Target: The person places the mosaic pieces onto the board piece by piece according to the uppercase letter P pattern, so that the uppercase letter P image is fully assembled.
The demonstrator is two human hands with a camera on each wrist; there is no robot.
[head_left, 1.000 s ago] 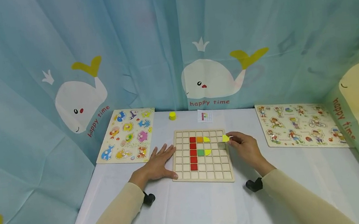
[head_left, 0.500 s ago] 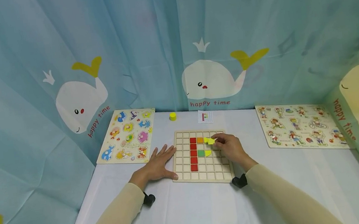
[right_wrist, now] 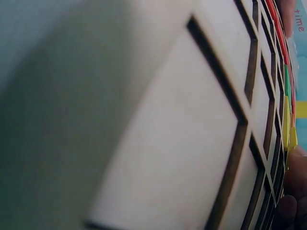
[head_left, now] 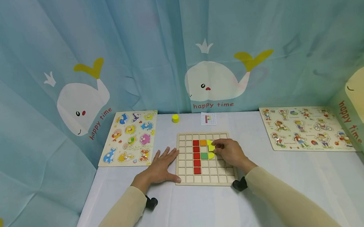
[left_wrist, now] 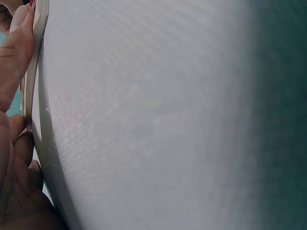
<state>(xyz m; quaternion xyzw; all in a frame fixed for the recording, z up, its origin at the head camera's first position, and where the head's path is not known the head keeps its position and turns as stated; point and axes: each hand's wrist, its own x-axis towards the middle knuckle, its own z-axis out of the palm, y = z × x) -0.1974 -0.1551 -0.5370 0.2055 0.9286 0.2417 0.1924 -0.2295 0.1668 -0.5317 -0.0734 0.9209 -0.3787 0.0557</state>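
Observation:
A square wooden grid board (head_left: pixel 222 178) lies on the white table. My left hand (head_left: pixel 159 167) rests at its left edge with the fingers spread; in the left wrist view the thumb (left_wrist: pixel 17 55) presses against the board's side. With thumb and fingertips, my right hand (head_left: pixel 233 152) pinches a yellow tile (head_left: pixel 211 148) over the grid, between two rounded yellow tiles. Of these, the lower rounded tile (head_left: pixel 211 156) sits beside a green tile (head_left: pixel 204 156), the upper beside an orange tile (head_left: pixel 203 142). A column of red tiles (head_left: pixel 196 156) fills several cells to their left.
A small printed pattern card (head_left: pixel 208 118) and a yellow cylinder (head_left: pixel 175 118) are behind the board. An animal puzzle board (head_left: pixel 135 148) lies at left, and a figure puzzle board (head_left: pixel 306 143) at right. Blue whale-printed curtains (head_left: pixel 152 57) surround the table.
My right hand has carried the yellow tile leftward from the board's right edge, then slightly down between the two rounded yellow tiles. My left hand has stayed put.

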